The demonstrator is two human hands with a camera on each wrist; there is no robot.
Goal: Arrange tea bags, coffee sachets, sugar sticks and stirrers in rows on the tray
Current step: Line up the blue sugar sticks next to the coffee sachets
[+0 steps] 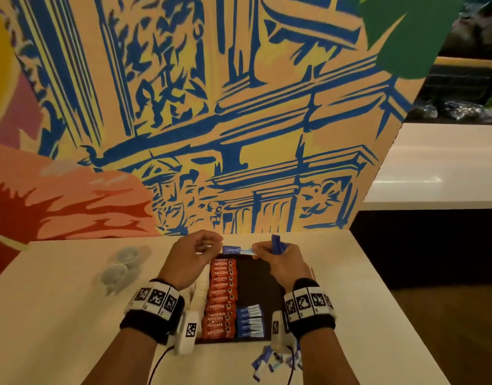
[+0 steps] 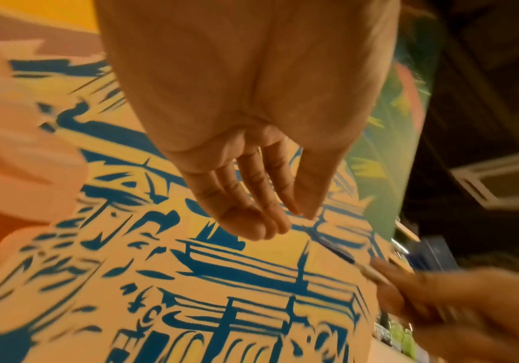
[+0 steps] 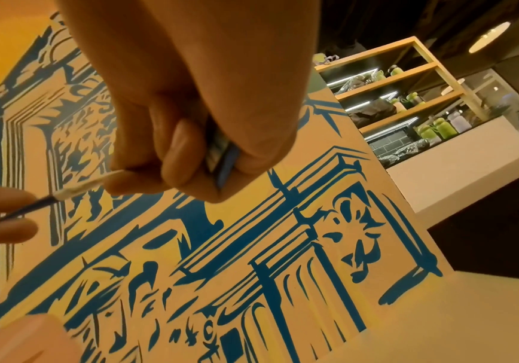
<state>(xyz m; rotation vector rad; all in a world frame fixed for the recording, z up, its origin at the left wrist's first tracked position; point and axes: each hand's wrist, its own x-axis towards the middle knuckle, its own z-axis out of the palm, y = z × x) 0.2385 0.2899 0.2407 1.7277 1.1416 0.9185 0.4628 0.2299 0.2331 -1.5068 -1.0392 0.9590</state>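
Observation:
A dark tray lies on the white table. It carries a column of red coffee sachets and a short row of blue sugar sticks beside it. Over the tray's far edge a blue and white sugar stick is stretched between both hands. My left hand pinches its left end. My right hand pinches the other end and also grips a bundle of blue sticks in its palm. White packets left of the sachets are half hidden by my left wrist.
Several loose blue sticks lie heaped on the table in front of the tray. Two clear glass pieces stand at the left. A painted wall rises right behind the table. A white counter is off to the right.

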